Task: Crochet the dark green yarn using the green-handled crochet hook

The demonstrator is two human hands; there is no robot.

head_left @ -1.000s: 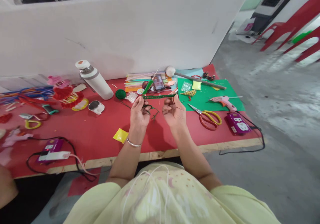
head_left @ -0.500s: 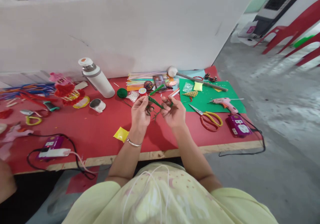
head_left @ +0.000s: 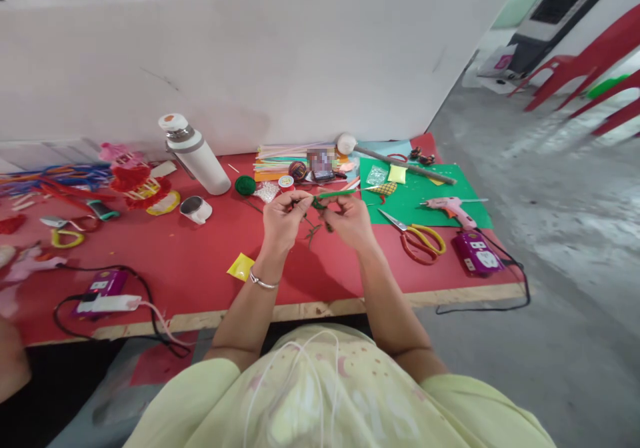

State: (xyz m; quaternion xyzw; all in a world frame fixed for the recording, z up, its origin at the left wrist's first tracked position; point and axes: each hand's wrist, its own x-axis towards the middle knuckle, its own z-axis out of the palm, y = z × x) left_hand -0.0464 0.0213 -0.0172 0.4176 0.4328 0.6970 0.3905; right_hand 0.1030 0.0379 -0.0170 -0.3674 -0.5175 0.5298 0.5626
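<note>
Above the red table [head_left: 200, 281], my left hand [head_left: 283, 220] and my right hand [head_left: 351, 221] are close together, both pinched on a green pipe cleaner [head_left: 333, 195]. Its free end sticks out to the right over my right hand. Thin green stems hang below, between the two hands. A yellow foam piece [head_left: 241, 266] lies on the table below my left wrist. Red and yellow scissors [head_left: 419, 237] lie just right of my right hand.
A white flask [head_left: 194, 155], a small cup [head_left: 195, 210], a green yarn ball [head_left: 245, 185], a pink glue gun [head_left: 450, 206] on green paper [head_left: 425, 195], a purple power strip [head_left: 477, 251], and cables at left. A white board stands behind; red chairs at far right.
My hands moved together. The green pipe cleaner, stretched straight between them a second ago, is now bent and bunched between my fingertips, with one end pointing right.
</note>
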